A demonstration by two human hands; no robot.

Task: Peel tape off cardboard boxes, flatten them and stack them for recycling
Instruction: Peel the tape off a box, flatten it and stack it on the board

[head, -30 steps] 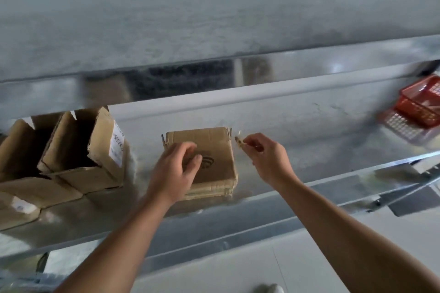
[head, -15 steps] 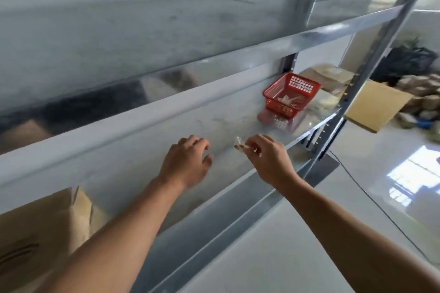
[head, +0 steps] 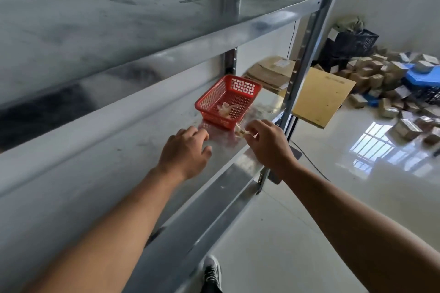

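My right hand (head: 267,144) pinches a small crumpled piece of clear tape (head: 240,131) just in front of a red plastic basket (head: 209,104) on the metal shelf (head: 142,150). Inside the basket lies a wad of peeled tape (head: 225,109). My left hand (head: 185,150) hovers over the shelf to the left of the basket, fingers loosely curled and holding nothing. Flattened cardboard boxes (head: 269,71) lie stacked at the far end of the shelf. No unflattened box shows on the shelf in this view.
A shelf upright (head: 307,50) stands right of the basket. A flat cardboard sheet (head: 321,95) leans behind it. Many small boxes (head: 390,93) litter the glossy floor at right, with a black crate (head: 357,43) and a blue crate (head: 421,78). My shoe (head: 212,271) is below.
My view has swung right, away from the small box and open boxes, toward the red basket. Both hands moved right along the shelf, the right one still pinching the tape.
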